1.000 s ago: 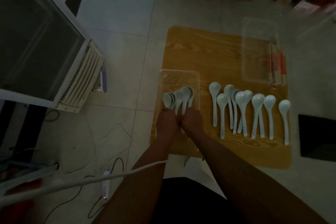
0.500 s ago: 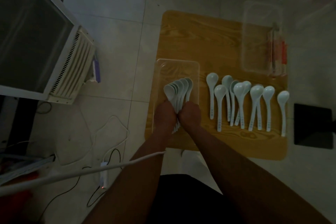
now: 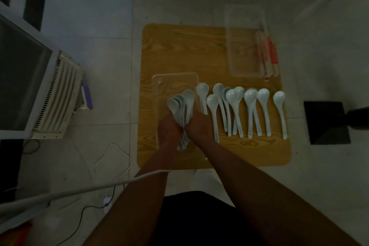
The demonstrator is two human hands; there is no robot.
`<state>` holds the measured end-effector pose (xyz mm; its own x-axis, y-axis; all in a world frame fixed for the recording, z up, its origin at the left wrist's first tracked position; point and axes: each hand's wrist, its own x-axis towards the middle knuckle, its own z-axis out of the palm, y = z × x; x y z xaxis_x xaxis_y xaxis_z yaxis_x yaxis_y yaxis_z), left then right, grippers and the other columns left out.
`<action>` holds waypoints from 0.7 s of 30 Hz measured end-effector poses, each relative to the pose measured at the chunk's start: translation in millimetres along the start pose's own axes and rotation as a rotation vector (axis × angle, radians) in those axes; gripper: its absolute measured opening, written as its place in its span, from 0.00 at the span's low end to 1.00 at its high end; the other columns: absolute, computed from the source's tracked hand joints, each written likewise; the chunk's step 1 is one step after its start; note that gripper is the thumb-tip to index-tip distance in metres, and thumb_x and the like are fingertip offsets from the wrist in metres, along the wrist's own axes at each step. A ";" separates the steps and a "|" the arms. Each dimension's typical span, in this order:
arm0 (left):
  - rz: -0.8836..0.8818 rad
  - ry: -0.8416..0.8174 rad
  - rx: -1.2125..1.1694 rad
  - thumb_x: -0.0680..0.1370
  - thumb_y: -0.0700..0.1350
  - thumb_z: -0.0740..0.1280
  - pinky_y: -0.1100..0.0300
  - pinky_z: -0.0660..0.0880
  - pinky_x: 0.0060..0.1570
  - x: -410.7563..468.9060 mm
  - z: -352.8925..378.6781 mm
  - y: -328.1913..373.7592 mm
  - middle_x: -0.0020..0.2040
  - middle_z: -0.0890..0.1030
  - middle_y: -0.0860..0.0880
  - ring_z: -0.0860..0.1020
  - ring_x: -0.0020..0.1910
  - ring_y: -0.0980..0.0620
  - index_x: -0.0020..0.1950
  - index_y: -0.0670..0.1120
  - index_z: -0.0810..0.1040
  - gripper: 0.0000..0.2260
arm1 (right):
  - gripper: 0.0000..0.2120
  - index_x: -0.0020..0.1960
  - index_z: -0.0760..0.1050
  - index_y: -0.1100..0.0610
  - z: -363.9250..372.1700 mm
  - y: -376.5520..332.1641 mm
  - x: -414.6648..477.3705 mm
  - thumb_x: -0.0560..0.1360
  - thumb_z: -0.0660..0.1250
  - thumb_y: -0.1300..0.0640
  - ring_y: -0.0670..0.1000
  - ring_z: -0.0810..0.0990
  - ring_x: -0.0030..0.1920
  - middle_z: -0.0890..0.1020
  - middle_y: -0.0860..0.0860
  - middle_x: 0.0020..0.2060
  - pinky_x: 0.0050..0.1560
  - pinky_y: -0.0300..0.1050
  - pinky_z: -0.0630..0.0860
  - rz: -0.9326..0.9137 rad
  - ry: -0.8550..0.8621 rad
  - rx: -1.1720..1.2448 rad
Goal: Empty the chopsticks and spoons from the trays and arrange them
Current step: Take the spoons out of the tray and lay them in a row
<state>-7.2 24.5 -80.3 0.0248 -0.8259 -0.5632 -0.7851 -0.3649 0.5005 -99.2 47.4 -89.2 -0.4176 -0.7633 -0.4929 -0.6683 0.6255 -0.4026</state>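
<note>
At about 9 o'clock a white appliance [image 3: 50, 98] with a slatted vent stands on the tiled floor, and pale cables [image 3: 111, 158] trail toward 7 o'clock. Near centre lies a wooden board [image 3: 179, 46]. On its 8 o'clock part sits a clear tray [image 3: 173, 78]. Over that tray the left hand [image 3: 169, 129] and right hand [image 3: 197, 126] press together, fingers curled tight around the handles of a bundle of white spoons [image 3: 180, 102]; the bowls fan out past the knuckles toward 12 o'clock, and the handle ends poke out below the hands toward 6 o'clock. Toward 3 o'clock of the hands, a row of spoons [image 3: 249, 110] lies on the board, bowls toward 12 o'clock, some overlapping. At 1 o'clock a second clear tray [image 3: 243, 14] sits on the board's far corner, with wrapped chopsticks [image 3: 266, 54] along its right side; whether they lie inside or just beside its wall cannot be told.
</note>
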 end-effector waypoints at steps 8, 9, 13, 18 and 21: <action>-0.014 0.024 0.017 0.79 0.39 0.63 0.59 0.70 0.38 -7.0 2.4 19.4 0.47 0.80 0.41 0.79 0.44 0.46 0.53 0.37 0.78 0.08 | 0.11 0.39 0.83 0.63 -64.3 39.1 9.3 0.72 0.67 0.56 0.52 0.83 0.35 0.83 0.54 0.33 0.38 0.45 0.81 -0.056 0.024 0.119; -0.018 0.036 0.032 0.79 0.40 0.63 0.60 0.69 0.37 -8.8 3.5 20.9 0.45 0.79 0.42 0.78 0.44 0.46 0.53 0.36 0.77 0.08 | 0.10 0.40 0.83 0.62 -73.6 52.2 11.8 0.72 0.67 0.56 0.53 0.83 0.35 0.84 0.55 0.33 0.39 0.48 0.82 -0.048 0.037 0.127; 0.000 0.079 0.084 0.78 0.39 0.63 0.61 0.69 0.34 -15.1 9.5 26.3 0.38 0.73 0.48 0.74 0.38 0.51 0.49 0.37 0.77 0.06 | 0.11 0.39 0.83 0.64 -114.6 126.7 22.3 0.73 0.67 0.57 0.56 0.83 0.37 0.83 0.58 0.34 0.36 0.46 0.79 0.059 0.104 0.091; 0.021 0.095 0.092 0.78 0.39 0.64 0.62 0.69 0.31 -23.1 18.0 29.6 0.35 0.74 0.49 0.77 0.38 0.49 0.45 0.39 0.77 0.05 | 0.11 0.46 0.83 0.61 -143.6 223.0 36.0 0.72 0.69 0.53 0.58 0.84 0.48 0.84 0.57 0.45 0.46 0.45 0.78 0.281 0.075 -0.024; 0.042 0.113 0.133 0.78 0.40 0.64 0.66 0.64 0.27 -27.4 20.9 31.4 0.33 0.72 0.52 0.76 0.36 0.51 0.44 0.40 0.76 0.05 | 0.09 0.42 0.83 0.58 -152.8 252.1 41.2 0.72 0.70 0.53 0.53 0.84 0.43 0.85 0.53 0.40 0.40 0.41 0.75 0.382 0.030 0.013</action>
<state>-45.5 44.6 -62.9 0.0534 -0.8849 -0.4626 -0.8615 -0.2751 0.4267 -379.0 149.0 -93.1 -0.6527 -0.4792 -0.5868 -0.4533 0.8676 -0.2043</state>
